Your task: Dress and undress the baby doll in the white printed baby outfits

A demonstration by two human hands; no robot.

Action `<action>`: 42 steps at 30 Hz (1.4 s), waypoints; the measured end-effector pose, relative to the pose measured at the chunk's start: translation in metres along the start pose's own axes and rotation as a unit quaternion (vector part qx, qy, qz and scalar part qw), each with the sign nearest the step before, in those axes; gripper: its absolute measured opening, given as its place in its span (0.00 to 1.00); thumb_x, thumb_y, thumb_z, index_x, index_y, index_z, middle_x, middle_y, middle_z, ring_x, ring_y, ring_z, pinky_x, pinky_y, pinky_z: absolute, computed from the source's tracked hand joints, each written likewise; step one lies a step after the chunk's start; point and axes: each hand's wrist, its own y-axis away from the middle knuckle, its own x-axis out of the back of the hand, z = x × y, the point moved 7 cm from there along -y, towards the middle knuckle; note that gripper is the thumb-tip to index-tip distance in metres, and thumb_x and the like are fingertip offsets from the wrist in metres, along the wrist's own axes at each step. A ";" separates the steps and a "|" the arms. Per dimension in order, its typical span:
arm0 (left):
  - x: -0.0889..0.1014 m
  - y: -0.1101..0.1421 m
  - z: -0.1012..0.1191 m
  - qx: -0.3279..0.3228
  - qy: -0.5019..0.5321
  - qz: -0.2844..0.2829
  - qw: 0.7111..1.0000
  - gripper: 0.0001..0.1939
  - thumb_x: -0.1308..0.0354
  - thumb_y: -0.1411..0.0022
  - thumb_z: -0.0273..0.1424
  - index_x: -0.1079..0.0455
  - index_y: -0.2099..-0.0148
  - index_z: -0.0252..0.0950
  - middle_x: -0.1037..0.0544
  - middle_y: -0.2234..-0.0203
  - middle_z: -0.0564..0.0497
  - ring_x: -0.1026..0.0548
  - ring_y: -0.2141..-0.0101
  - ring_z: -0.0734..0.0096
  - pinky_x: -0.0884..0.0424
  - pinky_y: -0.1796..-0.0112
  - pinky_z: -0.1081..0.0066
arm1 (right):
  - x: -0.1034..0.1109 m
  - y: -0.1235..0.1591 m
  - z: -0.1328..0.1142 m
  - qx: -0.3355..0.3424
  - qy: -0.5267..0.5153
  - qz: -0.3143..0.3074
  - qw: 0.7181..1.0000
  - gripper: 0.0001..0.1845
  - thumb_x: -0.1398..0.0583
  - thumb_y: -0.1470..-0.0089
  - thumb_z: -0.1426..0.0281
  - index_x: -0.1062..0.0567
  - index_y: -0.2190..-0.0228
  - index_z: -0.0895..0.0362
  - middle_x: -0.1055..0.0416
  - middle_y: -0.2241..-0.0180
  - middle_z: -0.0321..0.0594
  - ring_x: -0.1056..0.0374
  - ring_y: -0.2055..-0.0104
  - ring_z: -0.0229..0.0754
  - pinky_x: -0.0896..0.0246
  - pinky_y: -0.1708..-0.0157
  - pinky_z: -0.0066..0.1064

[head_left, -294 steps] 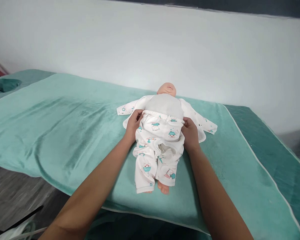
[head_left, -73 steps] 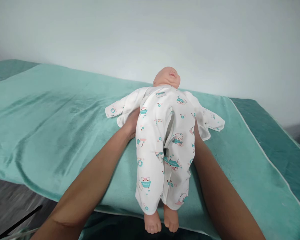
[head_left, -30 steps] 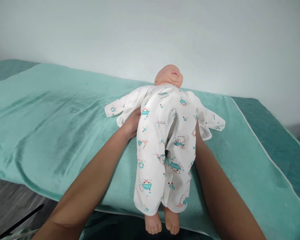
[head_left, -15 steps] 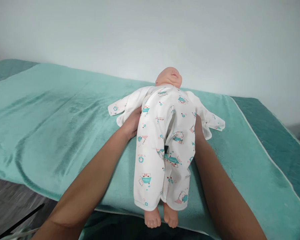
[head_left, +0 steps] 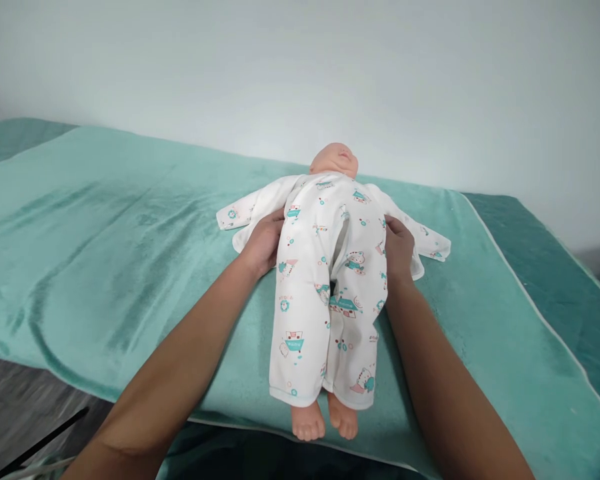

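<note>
Both sides of the white printed trousers [head_left: 305,293] are touched, the left one by the left hand [head_left: 265,245], the right one by the right hand [head_left: 399,248]. Fingertips are mostly hidden, so I cannot tell whether they pinch. The doll [head_left: 325,162] wearing these trousers lies on the green blanket [head_left: 145,267], its feet [head_left: 308,423] near.

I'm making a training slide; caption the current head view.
Left hand and right hand flank a doll in printed white pants on a teal blanket.
</note>
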 end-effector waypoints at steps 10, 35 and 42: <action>0.013 -0.011 0.046 -0.212 -0.281 0.138 0.926 0.10 0.41 0.38 0.34 0.20 0.57 0.41 0.18 0.55 0.49 0.26 0.48 0.59 0.35 0.43 0.65 | -0.007 -0.025 -0.027 0.149 0.009 0.043 0.988 0.05 0.37 0.51 0.68 0.24 0.67 0.52 0.23 0.63 0.37 0.27 0.58 0.42 0.31 0.50 0.40; 0.003 -0.077 0.036 -0.222 -0.399 0.038 0.889 0.06 0.47 0.34 0.35 0.30 0.59 0.40 0.19 0.61 0.51 0.23 0.58 0.65 0.30 0.53 0.64 | -0.048 -0.068 -0.020 0.162 0.123 -0.111 0.973 0.07 0.42 0.42 0.64 0.27 0.66 0.53 0.24 0.65 0.35 0.30 0.61 0.42 0.38 0.56 0.35; 0.011 -0.028 0.029 -0.284 -0.551 0.015 0.785 0.23 0.52 0.31 0.30 0.31 0.37 0.41 0.29 0.36 0.46 0.35 0.35 0.57 0.42 0.35 0.53 | -0.027 -0.015 -0.025 0.208 0.133 -0.166 0.955 0.22 0.46 0.38 0.64 0.26 0.45 0.53 0.29 0.39 0.44 0.35 0.36 0.47 0.44 0.34 0.45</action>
